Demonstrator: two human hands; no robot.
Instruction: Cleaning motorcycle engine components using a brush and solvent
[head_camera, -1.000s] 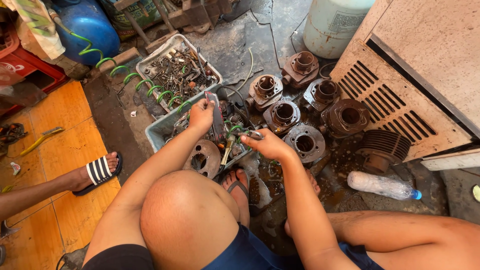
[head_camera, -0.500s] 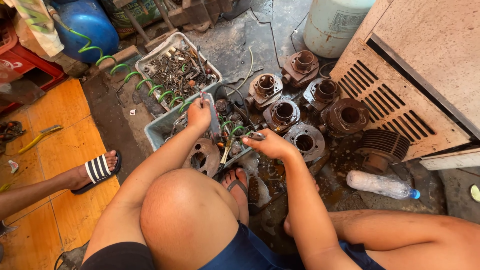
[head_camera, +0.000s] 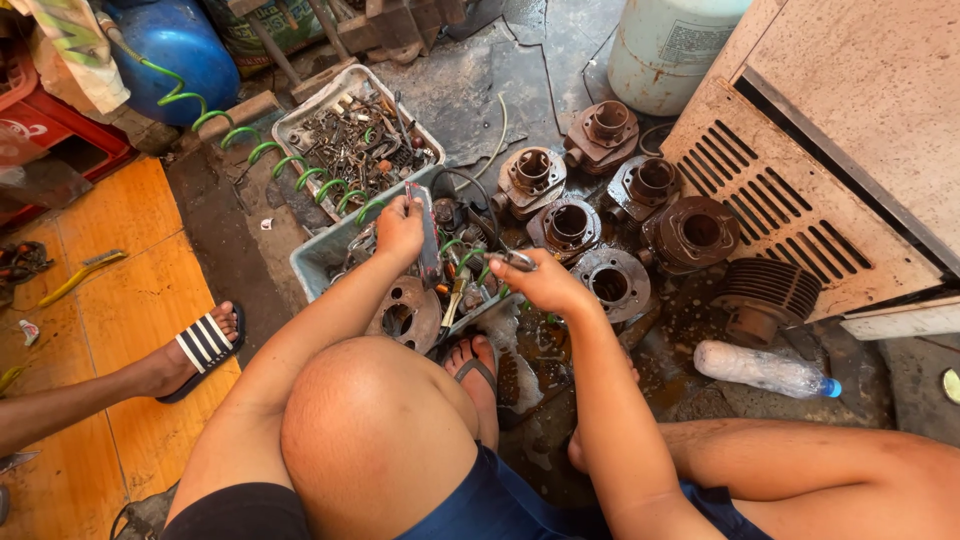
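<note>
Left hand: the left hand (head_camera: 398, 228) is closed around a long flat grey metal tool (head_camera: 428, 238), which runs from the fingers down toward 6 o'clock over the tray.
Right hand: the right hand (head_camera: 540, 285) pinches a short silvery metal piece (head_camera: 510, 260) between thumb and fingers; the piece points toward 9 o'clock, near the flat tool but apart from it.
Tray under the hands: a grey plastic tray of mixed tools and parts (head_camera: 322, 262) lies beneath both hands; a round rusty metal disc with a centre hole (head_camera: 404, 314) leans at its 6 o'clock edge.
Second tray: a white plastic tray heaped with small dark screws and scrap (head_camera: 358, 134) sits at 11 o'clock of the left hand, just beside the grey tray.
Engine parts: a cluster of rusty finned engine cylinders (head_camera: 612, 190) stands on the oily floor at 1 to 3 o'clock of the right hand.
Hose: a green coiled air hose (head_camera: 262, 150) runs from 10 o'clock toward the trays.
Bottle: a clear plastic bottle with a blue cap (head_camera: 762, 368) lies on its side at 4 o'clock of the right hand.
Foot: the person's own sandalled foot (head_camera: 476, 366) rests just below the grey tray.
Other person: another person's foot in a striped black and white sandal (head_camera: 200, 343) rests on the orange floor at 8 o'clock.
</note>
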